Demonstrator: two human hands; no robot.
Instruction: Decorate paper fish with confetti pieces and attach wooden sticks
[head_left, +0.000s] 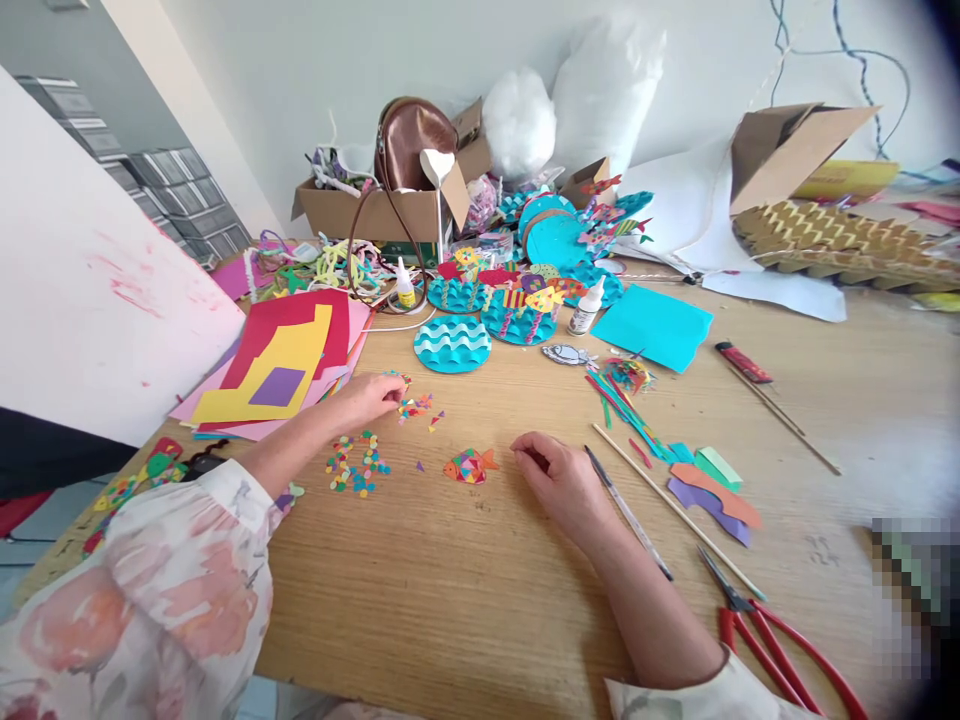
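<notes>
My left hand [379, 394] is closed over a small heap of coloured paper bits [415, 406]; what its fingertips pinch, if anything, is too small to name. Below it lie several round paper dots [358, 463]. A small orange paper fish [470, 465] with a patchwork of coloured triangles on its body lies flat between my hands. Just right of its tail, my right hand [547, 470] rests on its side, fingers curled together, and what is between them is hidden. A pen [628, 513] lies beside my right wrist.
Red-handled scissors [765, 630], a wooden stick [675, 505] and paper strips [626, 415] lie on the right. Behind stand glue bottles [587, 306], blue wavy ovals [452, 345] and a cardboard box [360, 214]. Coloured sheets [251, 345] are stacked at left.
</notes>
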